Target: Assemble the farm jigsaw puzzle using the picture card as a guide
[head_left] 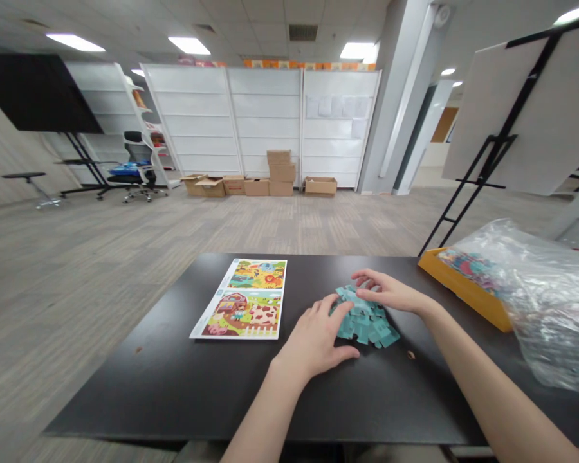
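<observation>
A heap of teal jigsaw puzzle pieces (367, 325) lies on the black table, the visible pieces showing a plain teal face. Along the heap's left side rests my left hand (316, 334), its fingers spread and the thumb stretched toward me. My right hand (386, 291) reaches over the far right of the heap with fingers apart and slightly curved. Neither hand shows a piece in its grasp. Left of my hands lies a printed picture sheet (251, 299) with an animal scene above and a farm scene with a barn and a cow below.
At the right, a yellow box (468, 289) holds colourful pieces, with a clear plastic bag (554, 302) over and beside it. A small brown scrap (411, 354) lies on the table (174, 392). Beyond stand an easel board (521, 116), cardboard boxes (282, 173) and an office chair (137, 164).
</observation>
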Available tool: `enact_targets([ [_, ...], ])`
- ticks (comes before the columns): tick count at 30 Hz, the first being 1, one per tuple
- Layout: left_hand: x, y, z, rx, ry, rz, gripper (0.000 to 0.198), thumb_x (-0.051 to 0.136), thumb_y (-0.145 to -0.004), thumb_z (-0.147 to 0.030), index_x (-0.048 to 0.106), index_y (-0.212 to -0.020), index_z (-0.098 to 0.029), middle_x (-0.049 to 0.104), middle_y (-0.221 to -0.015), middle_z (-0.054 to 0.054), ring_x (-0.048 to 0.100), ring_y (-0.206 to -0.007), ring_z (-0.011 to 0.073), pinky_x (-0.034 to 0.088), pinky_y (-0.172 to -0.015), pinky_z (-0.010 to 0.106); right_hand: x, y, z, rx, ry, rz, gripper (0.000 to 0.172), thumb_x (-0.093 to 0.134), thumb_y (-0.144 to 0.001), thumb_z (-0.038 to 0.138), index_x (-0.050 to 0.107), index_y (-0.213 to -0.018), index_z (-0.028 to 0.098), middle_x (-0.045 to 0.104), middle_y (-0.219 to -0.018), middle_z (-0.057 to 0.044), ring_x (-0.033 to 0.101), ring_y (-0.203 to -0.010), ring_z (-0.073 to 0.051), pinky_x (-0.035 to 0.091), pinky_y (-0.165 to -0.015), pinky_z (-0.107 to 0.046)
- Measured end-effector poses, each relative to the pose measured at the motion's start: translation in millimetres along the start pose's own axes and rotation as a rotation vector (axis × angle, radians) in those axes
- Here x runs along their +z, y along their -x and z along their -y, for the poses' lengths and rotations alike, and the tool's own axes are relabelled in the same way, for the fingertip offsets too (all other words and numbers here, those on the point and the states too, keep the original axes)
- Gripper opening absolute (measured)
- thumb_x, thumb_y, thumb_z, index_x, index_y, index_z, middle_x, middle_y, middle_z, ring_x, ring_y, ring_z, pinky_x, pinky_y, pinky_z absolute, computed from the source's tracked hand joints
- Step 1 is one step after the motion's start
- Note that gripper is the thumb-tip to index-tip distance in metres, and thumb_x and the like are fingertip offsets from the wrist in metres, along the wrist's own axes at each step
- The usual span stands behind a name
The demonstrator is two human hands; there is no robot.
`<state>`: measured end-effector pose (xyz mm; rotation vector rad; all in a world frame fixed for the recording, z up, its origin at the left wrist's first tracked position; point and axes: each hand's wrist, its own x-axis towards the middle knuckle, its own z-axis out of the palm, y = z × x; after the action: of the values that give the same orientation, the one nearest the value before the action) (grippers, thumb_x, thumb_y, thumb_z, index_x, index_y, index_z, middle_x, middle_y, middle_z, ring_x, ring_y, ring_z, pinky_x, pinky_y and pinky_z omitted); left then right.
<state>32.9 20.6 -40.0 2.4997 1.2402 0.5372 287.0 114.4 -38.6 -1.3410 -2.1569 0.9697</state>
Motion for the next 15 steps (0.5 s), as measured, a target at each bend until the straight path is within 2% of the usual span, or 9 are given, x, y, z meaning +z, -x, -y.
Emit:
enact_targets([
  [3, 4.4, -0.6, -4.9, 0.001, -0.065, 0.021, 0.088, 0.079, -0.079, -0.049, 0.032, -0.152, -0.032, 0.035, -0.159, 0.014, 0.048, -0.138, 0.0362, 0.046, -0.108, 0.052, -8.0, 7.9, -3.1, 0.076, 0.005, 0.155, 0.084, 0.072, -0.078, 0.066, 0.048, -0.145, 0.021, 0.063, -0.127, -0.014, 0.066, -0.104, -0.026, 0.055, -0.092, -0.04],
  [6, 7.7, -0.2, -5.7, -0.004, -0.11, 0.032, 0.082, 0.073, -0.086, -0.046, 0.03, -0.154, -0.029, 0.034, -0.16, 0.016, 0.048, -0.138, 0.0356, 0.045, -0.109, 0.051, -9.9, 12.4, 2.6, 0.105, 0.058, 0.23, 0.091, 0.072, -0.077, 0.068, 0.044, -0.15, 0.022, 0.06, -0.134, -0.015, 0.064, -0.112, -0.029, 0.053, -0.097, -0.042],
  [11, 8.4, 3.4, 2.4, -0.003, -0.143, 0.025, 0.067, 0.066, -0.092, -0.039, 0.035, -0.151, -0.026, 0.045, -0.153, 0.015, 0.055, -0.13, 0.0323, 0.046, -0.108, 0.048, 2.3, 10.1, 16.6, 0.015, 0.14, 0.155, 0.085, 0.073, -0.076, 0.067, 0.052, -0.145, 0.022, 0.061, -0.137, -0.013, 0.058, -0.125, -0.033, 0.047, -0.107, -0.044],
  [15, 4.5, 9.7, 10.5, -0.02, -0.121, 0.019, 0.07, 0.068, -0.09, -0.041, 0.036, -0.15, -0.028, 0.045, -0.153, 0.014, 0.055, -0.129, 0.0326, 0.046, -0.108, 0.049, 17.9, 6.3, 23.2, -0.092, 0.147, 0.083, 0.07, 0.074, -0.079, 0.061, 0.06, -0.135, 0.022, 0.066, -0.132, -0.011, 0.062, -0.119, -0.032, 0.049, -0.105, -0.046],
])
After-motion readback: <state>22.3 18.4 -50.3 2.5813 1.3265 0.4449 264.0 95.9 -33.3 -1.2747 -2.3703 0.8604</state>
